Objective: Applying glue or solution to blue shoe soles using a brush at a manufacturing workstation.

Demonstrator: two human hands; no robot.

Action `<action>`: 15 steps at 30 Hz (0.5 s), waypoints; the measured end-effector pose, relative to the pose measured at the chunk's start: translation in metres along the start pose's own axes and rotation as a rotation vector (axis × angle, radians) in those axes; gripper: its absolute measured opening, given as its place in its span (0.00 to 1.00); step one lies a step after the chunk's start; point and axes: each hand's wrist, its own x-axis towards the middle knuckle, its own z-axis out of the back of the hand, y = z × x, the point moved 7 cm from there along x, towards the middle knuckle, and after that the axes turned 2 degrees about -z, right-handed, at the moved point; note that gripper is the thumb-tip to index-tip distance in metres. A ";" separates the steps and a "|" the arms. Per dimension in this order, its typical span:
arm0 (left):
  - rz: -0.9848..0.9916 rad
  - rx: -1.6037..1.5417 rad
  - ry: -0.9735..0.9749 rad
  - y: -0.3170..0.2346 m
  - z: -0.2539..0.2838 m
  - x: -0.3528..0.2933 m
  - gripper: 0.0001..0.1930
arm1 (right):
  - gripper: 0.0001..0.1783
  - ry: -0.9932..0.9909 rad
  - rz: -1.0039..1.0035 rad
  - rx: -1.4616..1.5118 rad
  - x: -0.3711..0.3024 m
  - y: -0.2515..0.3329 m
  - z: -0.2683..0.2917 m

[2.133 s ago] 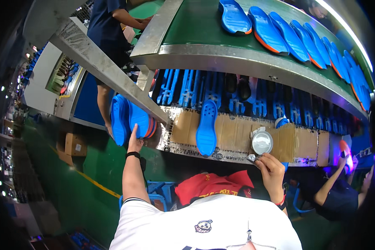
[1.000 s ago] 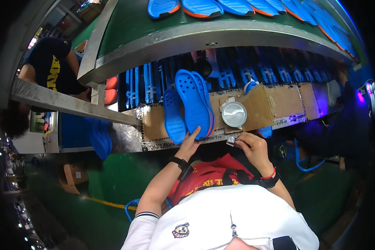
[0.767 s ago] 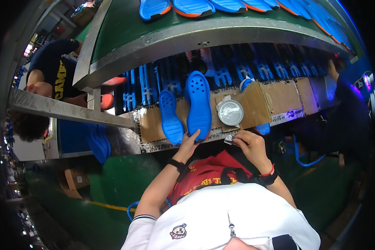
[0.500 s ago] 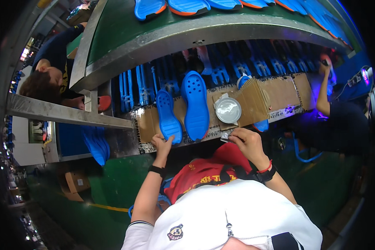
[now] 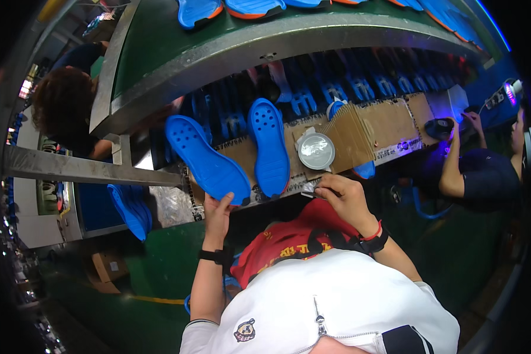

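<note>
My left hand [image 5: 217, 213] pinches the near end of a blue shoe sole [image 5: 209, 162], which lies slanted with its holed end pointing to the far left. To its right a second blue shoe sole [image 5: 270, 154] rests on the cardboard-covered bench. Fingers of my right hand [image 5: 345, 197] are closed on a small flat silvery piece [image 5: 308, 187]; its kind is not clear. That hand is just below a round dish [image 5: 317, 151] with whitish contents, standing on cardboard.
A metal-framed green conveyor [image 5: 159, 53] carrying blue soles runs above the bench. More blue soles stand on the shelf beneath. Corrugated cardboard [image 5: 351, 135] lies right of the dish. Co-workers work at far left and right; a metal bar [image 5: 94, 169] crosses at left.
The sole at my left hand has come nearer the camera and tilted, its far end swinging left. My right hand has shifted slightly left. The right co-worker has leaned into view.
</note>
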 end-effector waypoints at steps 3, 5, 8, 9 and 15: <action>-0.124 0.064 0.003 -0.038 -0.045 -0.019 0.29 | 0.06 -0.036 0.029 0.172 0.009 0.019 0.001; -0.325 0.207 0.026 -0.054 -0.064 -0.024 0.30 | 0.06 -0.046 0.095 0.171 0.016 0.037 0.004; -0.430 0.243 -0.017 -0.064 -0.088 -0.035 0.31 | 0.07 -0.067 0.206 0.149 0.023 0.059 0.006; -0.428 0.245 -0.017 -0.067 -0.094 -0.037 0.31 | 0.07 -0.075 0.249 0.130 0.024 0.065 0.006; -0.553 0.334 -0.028 -0.080 -0.113 -0.048 0.32 | 0.09 -0.106 0.380 -0.068 0.029 0.086 -0.001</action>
